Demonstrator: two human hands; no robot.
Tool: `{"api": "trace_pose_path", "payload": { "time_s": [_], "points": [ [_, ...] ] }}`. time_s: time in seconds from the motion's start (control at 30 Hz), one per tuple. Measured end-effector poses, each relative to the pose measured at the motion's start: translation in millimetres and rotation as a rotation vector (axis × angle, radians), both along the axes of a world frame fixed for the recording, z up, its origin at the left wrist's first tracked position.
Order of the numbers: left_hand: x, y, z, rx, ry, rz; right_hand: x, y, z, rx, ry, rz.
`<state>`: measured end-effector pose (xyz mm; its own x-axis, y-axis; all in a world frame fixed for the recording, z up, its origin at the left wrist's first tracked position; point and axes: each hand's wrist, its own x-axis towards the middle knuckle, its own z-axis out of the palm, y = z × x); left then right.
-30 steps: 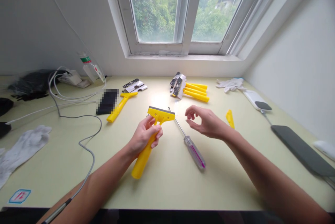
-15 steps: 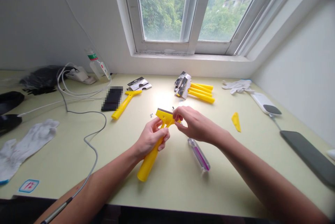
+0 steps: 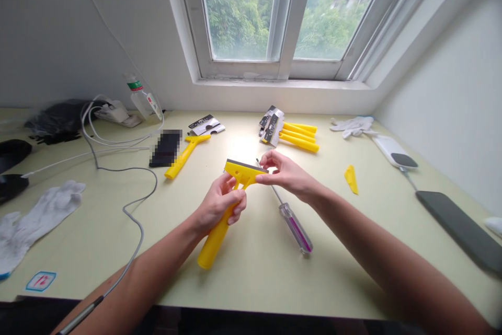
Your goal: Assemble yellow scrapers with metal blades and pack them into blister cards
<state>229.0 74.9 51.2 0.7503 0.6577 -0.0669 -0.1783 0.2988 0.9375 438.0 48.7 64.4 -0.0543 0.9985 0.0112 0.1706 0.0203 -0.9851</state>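
Observation:
My left hand [image 3: 217, 203] is closed around the upper handle of a yellow scraper [image 3: 241, 170], whose wide head points away from me. A dark strip runs along the head's far edge. At the head's right end, the thumb and bent fingers of my right hand [image 3: 289, 174] hold the corner; its contact behind the head is partly hidden. Below the right hand lies a screwdriver [image 3: 296, 228] with a clear and purple handle, its shaft reaching up under the fingers. To the right rests a small yellow triangular piece [image 3: 351, 179].
Behind lie several yellow-handled scrapers [image 3: 300, 139] with card sleeves, another yellow scraper [image 3: 182, 160] and a loose card sleeve [image 3: 206, 125]. A dark phone [image 3: 167, 148], bottle [image 3: 141, 100], cables, white gloves [image 3: 43, 209] and a grey power bank [image 3: 457, 225] sit around the edges.
The scraper has turned so its head faces me more fully and sits slightly left. My right hand's fingers have spread somewhat at the corner, and more of the screwdriver shaft shows.

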Motion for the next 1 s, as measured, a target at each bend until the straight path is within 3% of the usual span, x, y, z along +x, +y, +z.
{"api": "trace_pose_path", "payload": {
  "time_s": [0.1,0.23,0.67,0.73,0.83,0.93,1.0],
  "points": [
    [-0.6,2.0,-0.8,-0.014,-0.004,-0.002,-9.5,-1.6,-6.9,-0.102,0.264,0.057],
    [-0.3,1.8,0.2,0.0,0.001,0.023,-19.0,-4.1,-12.2,-0.049,0.39,0.02],
    [1.6,0.9,-0.6,-0.025,-0.008,0.069,-21.3,-1.1,-20.0,0.137,0.117,-0.049],
    [2.0,2.3,-0.2,-0.038,-0.004,0.106,-15.2,-3.1,-12.3,0.132,-0.035,-0.065],
    [1.8,7.7,-1.6,-0.057,-0.001,0.225,0.7,-14.1,5.7,0.043,-0.561,-0.027],
    [0.4,16.3,-6.8,-0.074,-0.007,0.352,13.0,-29.8,16.6,-0.158,-1.088,0.123],
    [-0.6,21.4,-10.5,-0.081,-0.013,0.403,15.7,-36.9,15.8,-0.243,-1.188,0.235]
  ]
}}
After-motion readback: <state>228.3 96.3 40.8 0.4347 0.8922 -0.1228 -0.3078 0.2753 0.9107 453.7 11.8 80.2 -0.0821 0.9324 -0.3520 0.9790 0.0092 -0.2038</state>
